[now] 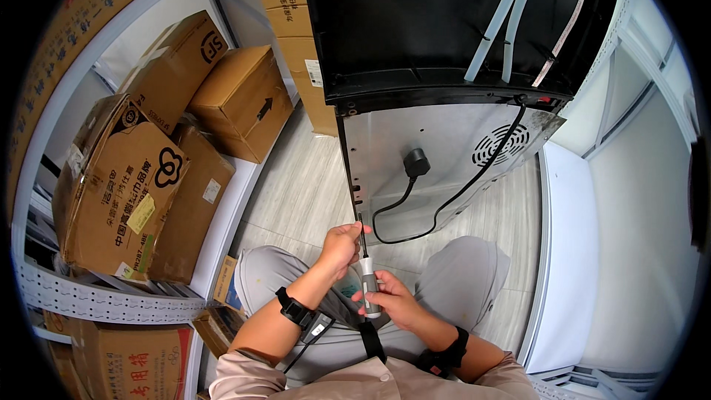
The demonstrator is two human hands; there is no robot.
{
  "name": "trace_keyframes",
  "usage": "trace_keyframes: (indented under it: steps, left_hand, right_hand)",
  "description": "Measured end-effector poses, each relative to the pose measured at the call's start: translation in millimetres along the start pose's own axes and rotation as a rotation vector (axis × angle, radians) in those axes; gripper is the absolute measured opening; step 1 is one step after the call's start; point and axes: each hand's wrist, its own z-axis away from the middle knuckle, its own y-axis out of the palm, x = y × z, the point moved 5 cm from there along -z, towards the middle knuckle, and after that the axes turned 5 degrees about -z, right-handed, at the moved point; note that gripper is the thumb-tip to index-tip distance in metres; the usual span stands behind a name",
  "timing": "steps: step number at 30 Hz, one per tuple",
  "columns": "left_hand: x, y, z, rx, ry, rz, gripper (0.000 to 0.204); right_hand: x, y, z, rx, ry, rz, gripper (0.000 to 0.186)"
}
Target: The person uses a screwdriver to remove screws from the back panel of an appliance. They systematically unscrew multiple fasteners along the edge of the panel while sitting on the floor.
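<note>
My right hand (392,300) is wrapped round the grey and white handle of a screwdriver (371,289). Its thin dark shaft points away from me, toward the left edge of a metal panel (444,122). The fingers of my left hand (342,248) are closed at the shaft near its tip; whether they also pinch a screw I cannot tell. The panel is the lower part of a black appliance (444,22) that stands in front of me. A black power cord (474,187) loops down across it, and its plug (417,162) rests against the metal.
Two pale tubes (498,18) run down the appliance's black upper back. On the left, a white metal shelf (222,230) holds several cardboard boxes (122,192). A tall carton (300,52) stands behind, beside the appliance. White shelving (566,252) borders the right side.
</note>
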Motion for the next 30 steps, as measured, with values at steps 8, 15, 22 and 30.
trace_keyframes:
  steps: [8,15,22,30]
  left_hand:
    - [1,-2,0,-0.074,0.025,-0.142,0.031]
    - [4,-4,-5,-0.046,0.058,-0.103,0.029]
    - [5,-1,-3,-0.014,0.021,-0.081,0.028]
    - [4,-1,-1,0.031,-0.009,-0.051,0.027]
  right_hand:
    - [3,-9,-2,-0.101,-0.273,0.236,0.049]
    - [2,-7,0,-0.111,-0.124,0.277,0.036]
    - [-5,-13,-3,-0.081,-0.101,0.108,0.033]
    - [-2,-8,-1,-0.093,-0.052,0.028,0.035]
